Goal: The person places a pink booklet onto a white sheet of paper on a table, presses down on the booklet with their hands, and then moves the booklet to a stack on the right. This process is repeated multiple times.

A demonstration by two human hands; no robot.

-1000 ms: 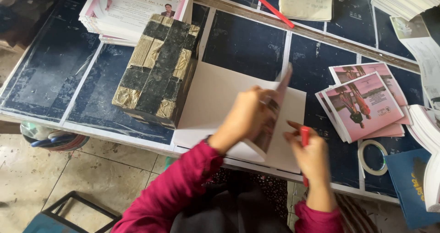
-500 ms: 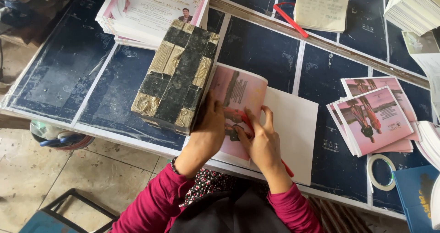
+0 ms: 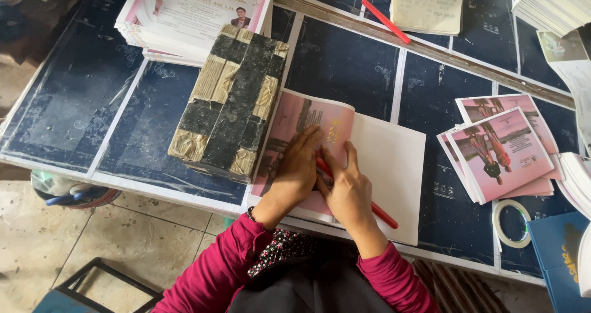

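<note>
Hands pressing flat: left hand (image 3: 300,165) spread open on pink printed sheet (image 3: 308,134), right hand (image 3: 348,186) pinning red pen (image 3: 375,208) over it. Lying atop white paper stack (image 3: 394,165) beside taped block (image 3: 231,100) on tabletop (image 3: 345,60). Probably handling light, floppy, slippery; lifting best by free edge.

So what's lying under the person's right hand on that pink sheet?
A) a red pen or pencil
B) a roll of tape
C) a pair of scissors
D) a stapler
A: a slim red pen pokes out from under the right hand, which presses beside the left hand on the pink printed sheet.
</note>
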